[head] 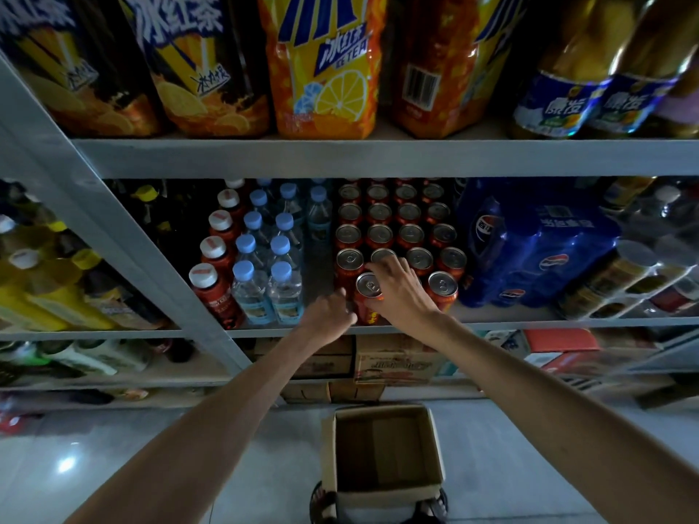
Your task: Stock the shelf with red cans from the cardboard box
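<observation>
Rows of red cans (410, 236) with silver tops fill the middle of the grey shelf (529, 322). At the shelf's front edge stands one red can (367, 293). My right hand (401, 287) lies over its right side with fingers spread, reaching to the cans behind. My left hand (329, 310) is curled against the can's lower left side; whether it holds the can is unclear. The cardboard box (386, 493) sits open on the floor below, and its inside looks empty.
Water bottles (264, 274) with blue caps stand left of the cans, red bottles with white caps beside them. A blue wrapped pack of cola (529, 243) is on the right. Large tea bottles (325, 70) fill the shelf above. Cartons (393, 363) sit on the bottom shelf.
</observation>
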A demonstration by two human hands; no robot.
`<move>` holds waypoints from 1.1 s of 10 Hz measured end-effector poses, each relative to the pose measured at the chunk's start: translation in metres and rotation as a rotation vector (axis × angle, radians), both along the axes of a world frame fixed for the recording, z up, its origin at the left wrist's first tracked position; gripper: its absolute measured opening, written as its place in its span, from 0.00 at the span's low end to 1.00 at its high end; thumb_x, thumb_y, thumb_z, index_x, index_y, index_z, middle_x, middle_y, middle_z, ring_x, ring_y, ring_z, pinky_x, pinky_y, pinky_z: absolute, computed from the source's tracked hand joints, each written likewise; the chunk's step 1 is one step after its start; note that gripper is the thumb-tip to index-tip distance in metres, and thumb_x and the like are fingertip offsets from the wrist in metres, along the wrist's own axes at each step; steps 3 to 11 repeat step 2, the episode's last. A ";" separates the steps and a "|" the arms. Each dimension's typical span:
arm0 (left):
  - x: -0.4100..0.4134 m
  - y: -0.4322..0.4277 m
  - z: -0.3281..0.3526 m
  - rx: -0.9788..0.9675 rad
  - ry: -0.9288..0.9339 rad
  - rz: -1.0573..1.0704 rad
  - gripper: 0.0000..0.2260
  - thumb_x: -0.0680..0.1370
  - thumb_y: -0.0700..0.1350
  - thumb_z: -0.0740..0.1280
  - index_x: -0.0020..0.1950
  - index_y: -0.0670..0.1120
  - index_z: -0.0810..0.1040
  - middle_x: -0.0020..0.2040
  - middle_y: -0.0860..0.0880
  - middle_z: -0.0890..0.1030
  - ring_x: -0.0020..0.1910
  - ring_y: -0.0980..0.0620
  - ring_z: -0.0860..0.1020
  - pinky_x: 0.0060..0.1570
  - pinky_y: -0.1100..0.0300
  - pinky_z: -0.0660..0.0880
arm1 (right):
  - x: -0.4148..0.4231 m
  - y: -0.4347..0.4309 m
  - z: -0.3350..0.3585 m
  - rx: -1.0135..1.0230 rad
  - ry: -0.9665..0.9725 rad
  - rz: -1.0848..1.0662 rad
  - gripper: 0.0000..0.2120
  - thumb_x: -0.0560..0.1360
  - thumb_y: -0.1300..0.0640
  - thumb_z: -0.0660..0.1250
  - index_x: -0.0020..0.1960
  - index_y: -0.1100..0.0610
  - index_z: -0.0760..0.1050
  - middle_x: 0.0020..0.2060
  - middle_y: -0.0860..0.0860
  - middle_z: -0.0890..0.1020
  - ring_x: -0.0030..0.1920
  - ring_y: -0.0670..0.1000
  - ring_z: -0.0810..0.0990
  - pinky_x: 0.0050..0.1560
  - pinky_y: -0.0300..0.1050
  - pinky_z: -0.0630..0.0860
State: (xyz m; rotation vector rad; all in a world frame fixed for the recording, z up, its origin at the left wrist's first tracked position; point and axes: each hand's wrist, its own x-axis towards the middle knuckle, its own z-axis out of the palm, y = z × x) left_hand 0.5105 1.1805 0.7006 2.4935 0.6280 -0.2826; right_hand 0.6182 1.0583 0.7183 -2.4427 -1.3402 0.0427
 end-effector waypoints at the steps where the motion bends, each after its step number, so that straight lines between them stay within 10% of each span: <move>1: 0.003 0.005 0.022 0.051 0.029 0.077 0.13 0.78 0.48 0.62 0.61 0.46 0.75 0.50 0.47 0.81 0.40 0.50 0.79 0.42 0.55 0.74 | 0.004 -0.019 0.019 0.135 0.028 0.008 0.10 0.76 0.59 0.68 0.57 0.58 0.78 0.56 0.54 0.79 0.54 0.54 0.76 0.54 0.50 0.75; 11: 0.007 -0.002 0.040 0.062 0.039 0.061 0.13 0.78 0.49 0.62 0.60 0.47 0.76 0.53 0.48 0.82 0.43 0.51 0.80 0.47 0.54 0.75 | 0.009 -0.039 0.036 0.092 0.104 -0.036 0.06 0.79 0.57 0.64 0.54 0.55 0.78 0.49 0.52 0.82 0.49 0.52 0.80 0.45 0.48 0.77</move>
